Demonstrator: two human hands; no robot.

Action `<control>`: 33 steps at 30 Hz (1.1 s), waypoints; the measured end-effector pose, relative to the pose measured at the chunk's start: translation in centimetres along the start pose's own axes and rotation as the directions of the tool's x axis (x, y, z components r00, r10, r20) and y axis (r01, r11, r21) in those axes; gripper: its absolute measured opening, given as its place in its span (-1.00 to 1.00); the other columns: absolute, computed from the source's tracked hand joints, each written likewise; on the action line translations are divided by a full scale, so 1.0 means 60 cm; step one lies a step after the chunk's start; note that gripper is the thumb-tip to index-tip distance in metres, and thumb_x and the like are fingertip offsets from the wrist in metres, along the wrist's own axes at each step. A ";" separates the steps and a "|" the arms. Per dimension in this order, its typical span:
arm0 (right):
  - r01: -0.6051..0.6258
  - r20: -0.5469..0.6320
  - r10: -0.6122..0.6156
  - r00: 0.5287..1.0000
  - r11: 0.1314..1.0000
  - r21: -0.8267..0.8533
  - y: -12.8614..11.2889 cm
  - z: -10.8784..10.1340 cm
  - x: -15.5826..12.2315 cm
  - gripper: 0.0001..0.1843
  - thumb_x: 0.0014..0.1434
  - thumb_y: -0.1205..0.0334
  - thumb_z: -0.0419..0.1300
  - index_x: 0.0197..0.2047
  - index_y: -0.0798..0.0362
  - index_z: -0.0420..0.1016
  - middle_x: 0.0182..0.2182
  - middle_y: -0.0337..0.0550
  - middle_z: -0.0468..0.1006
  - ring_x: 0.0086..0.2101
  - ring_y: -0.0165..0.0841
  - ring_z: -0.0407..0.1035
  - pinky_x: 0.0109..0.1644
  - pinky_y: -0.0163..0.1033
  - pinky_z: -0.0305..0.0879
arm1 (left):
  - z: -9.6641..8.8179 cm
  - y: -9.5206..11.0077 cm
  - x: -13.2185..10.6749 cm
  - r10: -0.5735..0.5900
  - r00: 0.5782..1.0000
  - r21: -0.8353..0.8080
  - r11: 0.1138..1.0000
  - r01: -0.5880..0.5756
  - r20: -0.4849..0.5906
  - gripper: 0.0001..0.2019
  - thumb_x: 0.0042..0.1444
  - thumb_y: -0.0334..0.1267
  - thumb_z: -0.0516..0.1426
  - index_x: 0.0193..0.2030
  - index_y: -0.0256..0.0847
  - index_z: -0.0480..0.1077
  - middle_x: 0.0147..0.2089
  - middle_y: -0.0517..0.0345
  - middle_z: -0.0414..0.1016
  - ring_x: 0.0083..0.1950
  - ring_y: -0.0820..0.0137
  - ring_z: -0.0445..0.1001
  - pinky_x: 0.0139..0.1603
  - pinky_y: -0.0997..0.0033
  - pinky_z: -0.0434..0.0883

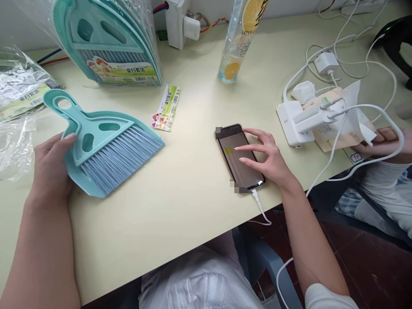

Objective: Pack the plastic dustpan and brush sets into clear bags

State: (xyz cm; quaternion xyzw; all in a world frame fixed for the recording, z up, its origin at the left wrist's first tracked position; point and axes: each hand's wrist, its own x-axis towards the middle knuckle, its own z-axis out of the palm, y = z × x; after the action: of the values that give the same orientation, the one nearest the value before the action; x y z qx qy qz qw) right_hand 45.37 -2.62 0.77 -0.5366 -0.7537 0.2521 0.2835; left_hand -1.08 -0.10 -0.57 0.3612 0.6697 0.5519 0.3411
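Observation:
My left hand (51, 167) grips the edge of a teal mini dustpan (96, 189) with a teal hand brush (106, 141) lying in it, grey bristles pointing right. The set rests on the pale yellow table (180, 197). My right hand (267, 156) hovers with fingers spread over a phone (236, 159) lying flat near the table's front edge. The index finger touches the lit screen. A white cable (262, 210) plugs into the phone's near end and hangs off the table.
A packaged teal dustpan set (109, 38) leans at the back left, beside crinkled plastic wrap (16, 103). A paper label (166, 107), a lemon drink bottle (240, 38), a white power strip (294, 122) with chargers and cables lie around. Another person's hand (386, 137) rests at right.

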 end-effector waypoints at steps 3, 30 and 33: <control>0.018 0.031 -0.017 0.999 0.999 -0.038 0.003 0.001 0.001 -0.73 0.16 -0.01 0.29 -0.04 -0.32 0.60 0.31 -0.37 0.26 0.33 -0.05 0.04 0.40 0.21 0.02 | -0.001 -0.002 0.003 0.004 1.000 -0.015 1.000 -0.004 0.007 -0.79 -0.27 -0.25 0.26 -0.45 -0.31 0.45 -0.54 0.20 0.35 -0.59 0.52 0.24 -0.58 0.49 0.22; -0.032 -0.162 0.068 0.984 0.976 0.216 0.007 0.003 -0.003 -0.54 0.29 -0.01 0.12 -0.58 -0.14 0.60 0.08 -0.30 0.52 0.17 -0.13 0.29 0.31 0.13 0.17 | -0.001 -0.001 0.003 -0.010 1.000 0.016 1.000 0.010 0.000 -0.82 -0.26 -0.24 0.24 -0.51 -0.28 0.39 -0.55 0.21 0.30 -0.58 0.52 0.24 -0.59 0.51 0.17; -0.033 -0.164 0.071 0.984 0.974 0.224 0.006 0.002 -0.004 -0.55 0.30 -0.03 0.11 -0.55 -0.14 0.62 0.09 -0.29 0.51 0.17 -0.13 0.28 0.30 0.12 0.17 | -0.001 -0.002 0.003 0.001 1.000 0.016 1.000 -0.001 0.008 -0.82 -0.26 -0.24 0.24 -0.52 -0.28 0.38 -0.56 0.21 0.28 -0.59 0.52 0.22 -0.61 0.50 0.14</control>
State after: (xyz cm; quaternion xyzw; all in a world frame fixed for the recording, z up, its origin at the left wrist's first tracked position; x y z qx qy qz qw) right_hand 45.61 -2.71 0.41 -0.5412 -0.6795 0.2948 0.3980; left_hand -1.26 -0.01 -0.69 0.3664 0.6725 0.5453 0.3409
